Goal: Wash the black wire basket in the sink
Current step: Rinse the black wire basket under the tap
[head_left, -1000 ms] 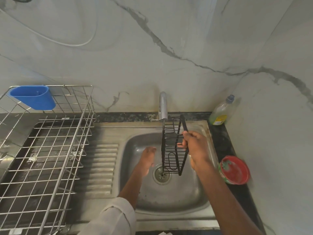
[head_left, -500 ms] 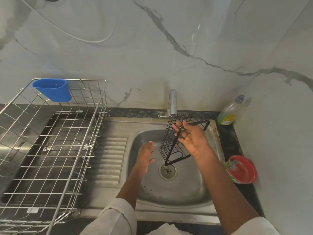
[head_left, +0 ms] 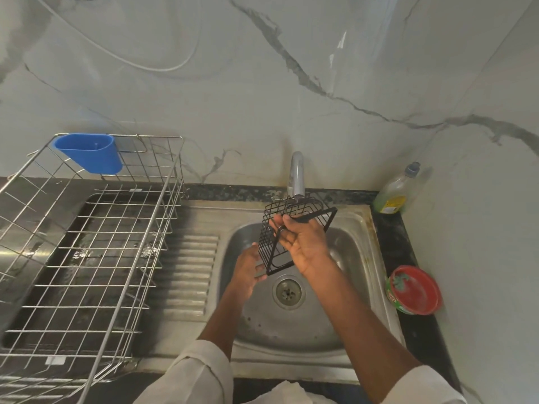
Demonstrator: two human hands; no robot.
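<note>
Left hand [head_left: 248, 268] risen to basket, fingers relaxed | right hand [head_left: 303, 243] grips tilted black wire basket [head_left: 287, 228]

I have one wide head view, looking steeply down from close above the sink [head_left: 364, 258], counter [head_left: 408, 246] and wall [head_left: 262, 97] ahead.

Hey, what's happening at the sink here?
A person is washing a black wire basket over the steel sink. The right hand grips the basket, tilted, just under the tap. The left hand is open beside the basket's lower corner; whether it touches is unclear. Whether water is running is hard to tell. A dish rack with a blue cup stands to the left, a soap bottle and red tub to the right.
</note>
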